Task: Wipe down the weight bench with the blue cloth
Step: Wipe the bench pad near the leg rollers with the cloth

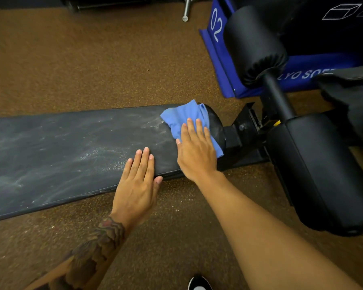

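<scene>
Your R hand [195, 151] presses cloth [187, 116] flat, L hand [137, 181] flat on bench [61, 147]; ungripped, cloth may bunch or slip off.

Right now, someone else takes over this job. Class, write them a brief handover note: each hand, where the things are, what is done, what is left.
Right hand: flat, fingers straight, pressing the blue cloth onto the right end of the weight bench.
Left hand: flat on the bench's near edge, holding nothing.
Done: little that shows.
Left: whitish streaks cover most of the bench leftward; wipe them.
</scene>
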`<state>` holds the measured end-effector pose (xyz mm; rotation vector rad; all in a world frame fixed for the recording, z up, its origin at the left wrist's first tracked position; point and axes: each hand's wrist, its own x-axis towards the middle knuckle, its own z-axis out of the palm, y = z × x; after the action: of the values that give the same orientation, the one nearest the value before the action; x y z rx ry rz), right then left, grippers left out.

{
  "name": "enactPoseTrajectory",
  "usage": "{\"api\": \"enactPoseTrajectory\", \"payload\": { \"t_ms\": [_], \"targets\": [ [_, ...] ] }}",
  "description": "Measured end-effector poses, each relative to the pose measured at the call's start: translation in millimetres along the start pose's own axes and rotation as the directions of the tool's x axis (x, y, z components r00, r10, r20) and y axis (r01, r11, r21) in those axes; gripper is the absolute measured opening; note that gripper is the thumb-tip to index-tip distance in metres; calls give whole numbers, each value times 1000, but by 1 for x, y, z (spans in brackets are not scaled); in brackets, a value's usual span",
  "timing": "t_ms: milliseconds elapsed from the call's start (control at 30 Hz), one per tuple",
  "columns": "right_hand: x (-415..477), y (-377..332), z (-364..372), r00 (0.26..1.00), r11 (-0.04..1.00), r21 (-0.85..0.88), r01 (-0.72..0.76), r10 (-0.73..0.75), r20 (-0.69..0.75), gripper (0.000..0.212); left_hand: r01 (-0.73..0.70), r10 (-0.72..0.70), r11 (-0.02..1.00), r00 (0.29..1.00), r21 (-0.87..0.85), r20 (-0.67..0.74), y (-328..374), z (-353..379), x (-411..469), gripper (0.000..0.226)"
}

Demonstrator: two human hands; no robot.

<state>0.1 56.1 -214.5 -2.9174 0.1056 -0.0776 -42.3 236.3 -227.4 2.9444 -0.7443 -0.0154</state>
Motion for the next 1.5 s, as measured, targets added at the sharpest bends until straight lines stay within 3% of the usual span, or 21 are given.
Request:
{"api": "enactPoseTrajectory", "payload": {
  "t_ms": [233, 567, 700, 900, 1067, 1267, 1500],
  "targets": [
    [-38, 29, -2, 998, 999, 34, -12, 14, -66, 48, -18, 18, 1000, 1000, -4, -9, -2, 0, -1, 60],
    [59, 47, -7, 970, 967, 98, -235, 239, -32, 45, -46, 46, 999, 999, -3, -15, -6, 4, -2, 61],
    [54, 34, -5, 987, 988, 29, -154, 155, -35, 50, -45, 45, 999, 999, -1, -3, -6, 3, -3, 62],
    [-3, 4, -2, 1000, 994, 107, 13, -10, -22, 48, -31, 31, 999, 1000, -9, -3, -4, 2, -3, 61],
    [-45, 22, -1, 995, 995, 66, -70, 75, -66, 50, -35, 35, 999, 999, -12, 5, -5, 1, -3, 62],
    [10, 32, -7, 980, 978, 62, -199, 200, -20, 49, -53, 53, 998, 999, -18, -3, -6, 2, -3, 62],
    [79, 3, -6, 995, 995, 25, -96, 95, 33, 49, -64, 64, 998, 998, -14, -8, -8, 4, -3, 61]
  ]
}}
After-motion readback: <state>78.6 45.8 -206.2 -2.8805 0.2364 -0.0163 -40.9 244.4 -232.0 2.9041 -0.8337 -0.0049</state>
